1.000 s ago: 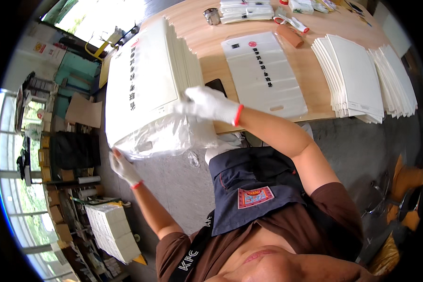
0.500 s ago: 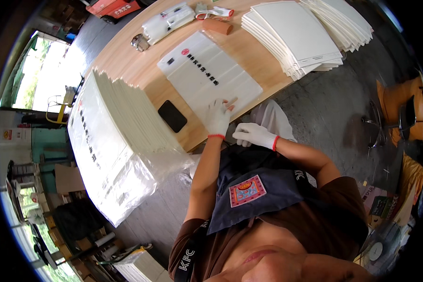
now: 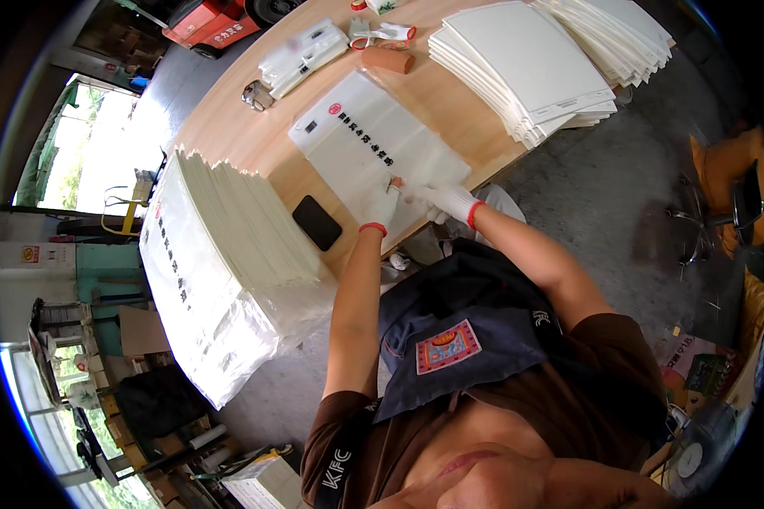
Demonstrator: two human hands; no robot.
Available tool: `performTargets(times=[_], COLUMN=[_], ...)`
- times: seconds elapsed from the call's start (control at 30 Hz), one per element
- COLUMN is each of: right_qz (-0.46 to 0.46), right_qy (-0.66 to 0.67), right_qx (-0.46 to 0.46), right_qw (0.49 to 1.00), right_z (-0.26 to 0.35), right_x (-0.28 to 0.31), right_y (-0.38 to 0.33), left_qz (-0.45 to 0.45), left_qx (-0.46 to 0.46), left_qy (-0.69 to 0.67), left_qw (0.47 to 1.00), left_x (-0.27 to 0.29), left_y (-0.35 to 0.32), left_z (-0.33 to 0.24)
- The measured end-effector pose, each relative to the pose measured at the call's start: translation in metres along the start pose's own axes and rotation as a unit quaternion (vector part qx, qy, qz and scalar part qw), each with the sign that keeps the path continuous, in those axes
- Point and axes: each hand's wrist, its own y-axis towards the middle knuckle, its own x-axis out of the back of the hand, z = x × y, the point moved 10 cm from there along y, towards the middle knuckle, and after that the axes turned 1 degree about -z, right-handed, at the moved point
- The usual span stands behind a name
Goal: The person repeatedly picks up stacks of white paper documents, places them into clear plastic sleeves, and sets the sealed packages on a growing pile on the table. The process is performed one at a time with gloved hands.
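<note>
My left hand point(image 3: 380, 202), in a white glove with a red cuff, is over the near edge of a flat pile of clear plastic bags point(image 3: 348, 140) with dark printing. Its fingers are bent together, and bare fingertips show. My right hand point(image 3: 450, 204), gloved alike, reaches in from the right at the same edge. Its curled fingers come up against the left hand's fingers. White glove on white plastic hides what, if anything, the fingers pinch. A black phone point(image 3: 317, 222) lies on the table left of my left hand.
A tall bagged stack of white boards point(image 3: 246, 225) stands at the left. On the table point(image 3: 492, 161) are loose white board stacks point(image 3: 526, 64), a rolled plastic pack point(image 3: 304, 58), a brown block point(image 3: 388, 59), a white glove point(image 3: 390, 32) and a metal object point(image 3: 256, 96).
My right hand has moved up and left from in front of my body to the bag edge beside my left hand. The left hand has shifted slightly left, its fingers drawn in.
</note>
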Motion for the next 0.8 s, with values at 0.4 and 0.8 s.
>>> performTargets(times=[0.4, 0.8], right_qz=[-0.089, -0.137], right_qy=[-0.030, -0.197], right_qx=[0.147, 0.060], right_qw=[0.985, 0.969], right_z=[0.046, 0.011], right_x=[0.013, 0.084], right_y=[0.010, -0.011], left_qz=[0.032, -0.054], left_qx=[-0.035, -0.109], left_qy=[-0.165, -0.389], left_qw=[0.985, 0.913], left_x=[-0.002, 0.079], left_y=[0.015, 0.001], left_z=[-0.003, -0.095])
